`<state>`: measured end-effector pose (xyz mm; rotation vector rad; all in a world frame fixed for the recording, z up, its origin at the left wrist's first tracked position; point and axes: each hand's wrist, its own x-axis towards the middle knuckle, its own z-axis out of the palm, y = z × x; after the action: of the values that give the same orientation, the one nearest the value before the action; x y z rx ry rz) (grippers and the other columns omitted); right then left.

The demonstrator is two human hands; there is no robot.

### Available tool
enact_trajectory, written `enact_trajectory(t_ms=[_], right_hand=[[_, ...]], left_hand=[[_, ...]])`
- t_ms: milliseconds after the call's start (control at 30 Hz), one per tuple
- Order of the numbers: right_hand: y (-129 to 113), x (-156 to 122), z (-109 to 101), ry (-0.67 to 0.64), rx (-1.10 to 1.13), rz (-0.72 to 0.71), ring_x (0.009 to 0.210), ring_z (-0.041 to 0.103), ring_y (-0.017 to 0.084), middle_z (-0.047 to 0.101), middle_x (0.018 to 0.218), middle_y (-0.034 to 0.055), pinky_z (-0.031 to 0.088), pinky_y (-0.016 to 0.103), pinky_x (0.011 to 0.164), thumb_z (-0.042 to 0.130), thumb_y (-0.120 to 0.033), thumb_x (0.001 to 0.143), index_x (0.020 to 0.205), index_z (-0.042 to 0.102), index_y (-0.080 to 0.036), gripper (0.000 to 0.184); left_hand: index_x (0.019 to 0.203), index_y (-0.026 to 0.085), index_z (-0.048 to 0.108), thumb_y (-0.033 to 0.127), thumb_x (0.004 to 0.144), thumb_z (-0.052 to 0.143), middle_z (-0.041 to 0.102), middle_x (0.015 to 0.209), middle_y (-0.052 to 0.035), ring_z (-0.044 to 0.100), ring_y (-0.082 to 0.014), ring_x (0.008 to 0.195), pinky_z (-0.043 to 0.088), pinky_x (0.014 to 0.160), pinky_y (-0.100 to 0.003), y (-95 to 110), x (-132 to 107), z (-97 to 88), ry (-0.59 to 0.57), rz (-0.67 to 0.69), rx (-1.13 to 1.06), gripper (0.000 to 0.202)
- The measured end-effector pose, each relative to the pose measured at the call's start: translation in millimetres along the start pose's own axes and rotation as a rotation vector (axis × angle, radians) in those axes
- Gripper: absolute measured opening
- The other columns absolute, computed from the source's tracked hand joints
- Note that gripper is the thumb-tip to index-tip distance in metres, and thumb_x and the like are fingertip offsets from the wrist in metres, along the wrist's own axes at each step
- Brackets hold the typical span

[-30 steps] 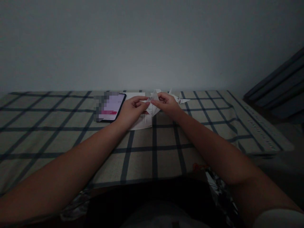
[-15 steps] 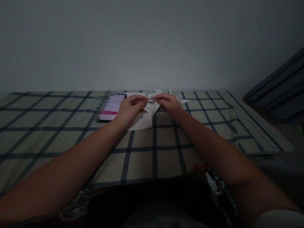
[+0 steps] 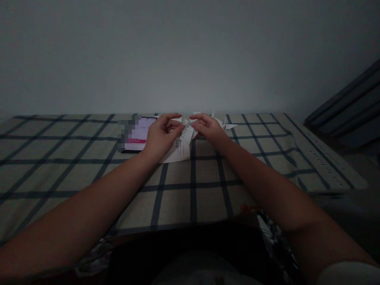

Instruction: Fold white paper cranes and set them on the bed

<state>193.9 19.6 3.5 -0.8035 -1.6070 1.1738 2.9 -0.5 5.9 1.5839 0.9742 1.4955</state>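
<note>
Over the checked tablecloth (image 3: 208, 202), your left hand (image 3: 162, 133) and right hand (image 3: 210, 128) pinch folded paper (image 3: 187, 133), fingers nearly closed, index fingers raised. A smartphone (image 3: 138, 134) lies beside the left.

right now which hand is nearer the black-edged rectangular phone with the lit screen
Left. The left hand is beside the phone, overlapping its right edge in view; the right hand is farther right, at the folded white paper.

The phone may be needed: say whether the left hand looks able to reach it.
Probably yes: the phone lies beside the left hand, with nothing seen between them, though that hand is at the folded paper.
</note>
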Motion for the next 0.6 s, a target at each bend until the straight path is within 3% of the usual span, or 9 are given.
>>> enact_trajectory(t_ms=[100,167,333,467,600], right_hand=[[-4,0,1,-0.036,-0.073,-0.001,0.068,0.060,0.013,0.066,0.078,0.0013,0.055,0.027,0.065,0.074,-0.049,0.078,0.086,0.067,-0.017,0.034],[-6,-1,1,-0.025,-0.122,-0.022,0.067,0.059,0.013,0.064,0.073,0.0009,0.054,0.028,0.065,0.072,-0.051,0.080,0.079,0.066,-0.017,0.034],[-6,0,0,-0.016,-0.175,-0.043,0.070,0.060,0.014,0.064,0.072,0.0008,0.054,0.028,0.067,0.073,-0.052,0.079,0.077,0.065,-0.018,0.035],[-6,0,1,-0.053,-0.106,0.023,0.069,0.063,0.013,0.067,0.076,0.0012,0.055,0.026,0.065,0.074,-0.055,0.078,0.083,0.067,-0.017,0.039],[-8,-2,1,-0.056,-0.194,0.033,0.063,0.063,0.012,0.064,0.067,-0.0003,0.052,0.024,0.060,0.074,-0.054,0.080,0.075,0.064,-0.017,0.039]], left_hand=[[0.121,0.020,0.065,0.028,0.073,0.083,0.074,0.086,-0.0020,0.071,-0.0151,0.079,0.055,0.076,-0.027,3,-2,0.2,0.021,0.046,0.042,0.052],[0.122,0.020,0.066,0.034,0.074,0.083,0.075,0.086,-0.0029,0.071,-0.0149,0.078,0.056,0.075,-0.026,4,-3,0.9,0.002,-0.005,0.024,0.053],[0.086,0.016,0.078,0.056,0.076,0.080,0.076,0.079,-0.0059,0.066,-0.0159,0.066,0.053,0.062,-0.026,5,-4,0.2,-0.070,-0.160,0.103,0.041],[0.080,0.017,0.080,0.053,0.075,0.082,0.076,0.075,-0.0051,0.065,-0.0159,0.062,0.050,0.057,-0.024,11,-4,-1.2,-0.012,-0.134,0.187,0.036],[0.085,0.017,0.080,0.056,0.074,0.082,0.078,0.079,-0.0049,0.066,-0.0154,0.065,0.054,0.060,-0.024,13,-6,0.4,-0.021,-0.133,0.150,0.040]])
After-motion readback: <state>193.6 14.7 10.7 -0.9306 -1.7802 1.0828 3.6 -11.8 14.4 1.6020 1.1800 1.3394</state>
